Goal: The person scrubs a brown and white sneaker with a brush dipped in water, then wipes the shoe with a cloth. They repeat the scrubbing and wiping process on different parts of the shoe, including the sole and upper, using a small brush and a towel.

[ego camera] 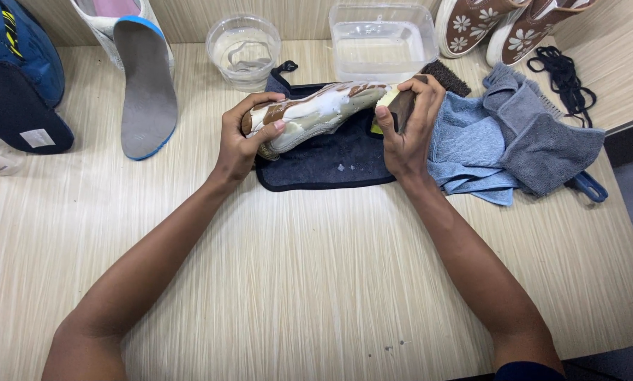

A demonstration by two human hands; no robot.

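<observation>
Over the dark mat (pixel 330 166) at the back of the worktop (pixel 316 282), the person holds a brown-and-white shoe (pixel 316 113) on its side, smeared with white foam. The left hand (pixel 242 137) has its fingers wrapped around one end of it; the right hand (pixel 408 123) has its fingers closed on a dark brush with a pale edge (pixel 394 106), pressed to the other end. To scrub well, I would judge the left grip should stay firm so the shoe does not twist, with short strokes and the work kept above the mat, where drips already show.

Close behind stand a round clear bowl (pixel 243 49) and a rectangular clear tub (pixel 381 42), both seemingly holding liquid; a wide swing of the brush could knock either. Just to the right lie a blue cloth (pixel 464 152) and a grey towel (pixel 542 141), touching the mat's edge and within easy reach. A grey insole (pixel 147 92) and a blue shoe (pixel 20 49) lie well to the left, a patterned brown pair (pixel 493 25) and black laces (pixel 563 74) at the far right, none in the way.
</observation>
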